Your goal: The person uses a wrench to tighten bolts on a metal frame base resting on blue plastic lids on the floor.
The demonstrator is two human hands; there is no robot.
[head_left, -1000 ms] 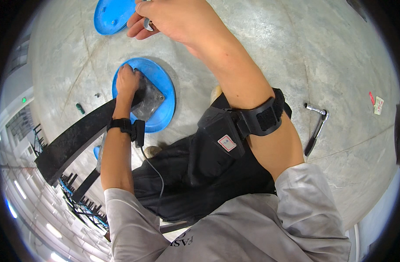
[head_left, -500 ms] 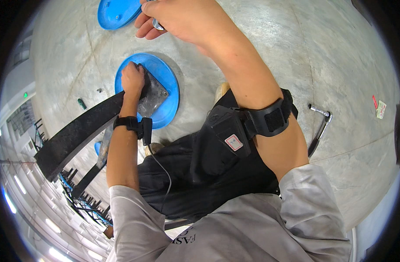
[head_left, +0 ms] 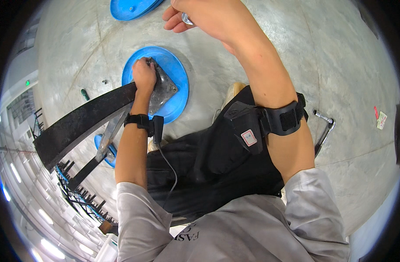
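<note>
Two hands at work over blue discs on a concrete floor.

A dark beam crosses below the left hand, which is closed on a grey metal plate lying on the blue disc. The right hand, raised near a second blue disc, pinches a small silver piece. A metal wrench lies well apart on the floor.

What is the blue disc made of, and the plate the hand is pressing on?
The blue disc looks like smooth plastic: even bright colour, soft sheen. The plate under the left hand looks like bare metal: dull grey, shiny patches, bolt heads at its corners.
</note>
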